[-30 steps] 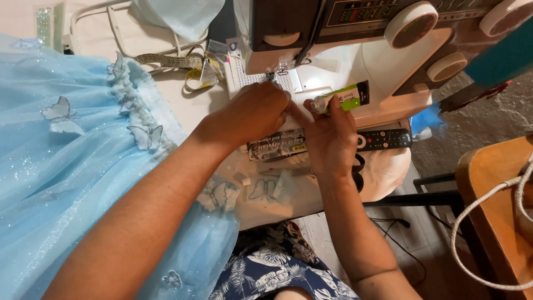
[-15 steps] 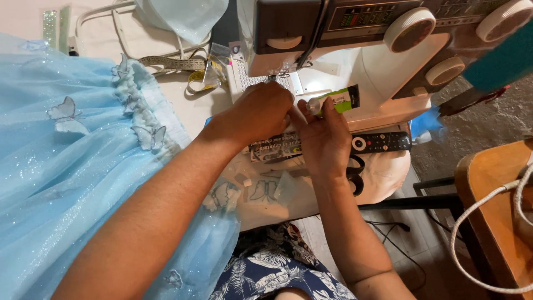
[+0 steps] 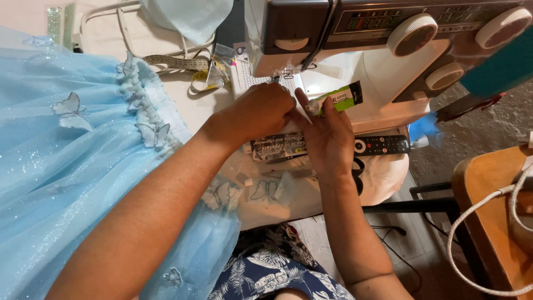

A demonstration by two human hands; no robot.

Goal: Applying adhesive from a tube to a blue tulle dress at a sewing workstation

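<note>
My left hand [image 3: 261, 111] was curled shut, contents hidden, under sewing machine [image 3: 355, 33]; right hand [image 3: 327, 139] pinched green packet [image 3: 341, 97]. Blue dress [image 3: 72, 166] covered bench's left edge.

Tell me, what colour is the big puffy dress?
Light blue dress, sparkly, with butterflies; the head view shows it.
</note>
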